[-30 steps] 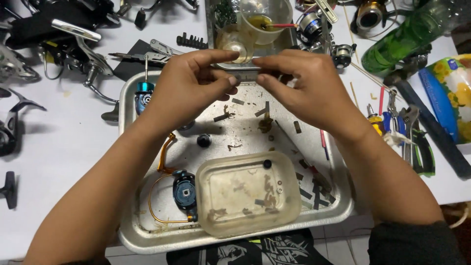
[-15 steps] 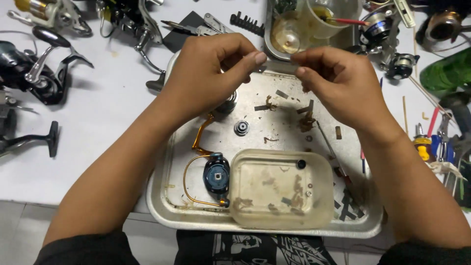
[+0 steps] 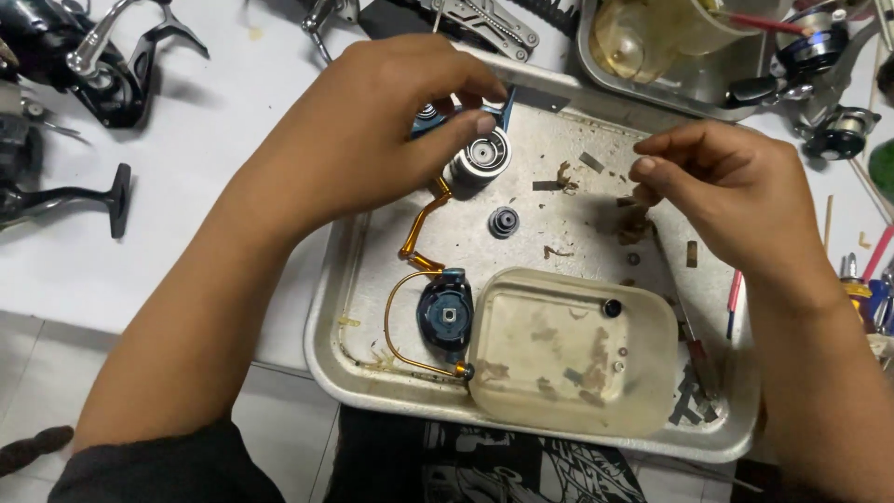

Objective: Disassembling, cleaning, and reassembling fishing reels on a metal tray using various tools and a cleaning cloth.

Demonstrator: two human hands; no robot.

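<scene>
My left hand (image 3: 372,140) reaches over the far left part of a metal tray (image 3: 340,377). Its thumb and fingertips close on the top of a round silver spool (image 3: 484,156) that stands on the tray. My right hand (image 3: 736,186) hovers over the tray's right side with thumb and forefinger pinched together, and I see nothing between them. Between the hands lies a small black gear (image 3: 504,222). A blue rotor with a gold bail wire (image 3: 445,317) lies nearer me, next to a cloudy clear plastic tub (image 3: 568,349).
Dark fishing reels (image 3: 93,56) lie on the white table to the left. A folding multi-tool (image 3: 484,23) sits at the far edge. A second tray with a plastic cup (image 3: 652,37) and more reels (image 3: 824,51) stands at the far right. Hand tools (image 3: 871,279) lie at the right.
My hands, held together at the tray's far edge before, have moved apart. The left has come down onto the silver spool and the right has shifted rightward.
</scene>
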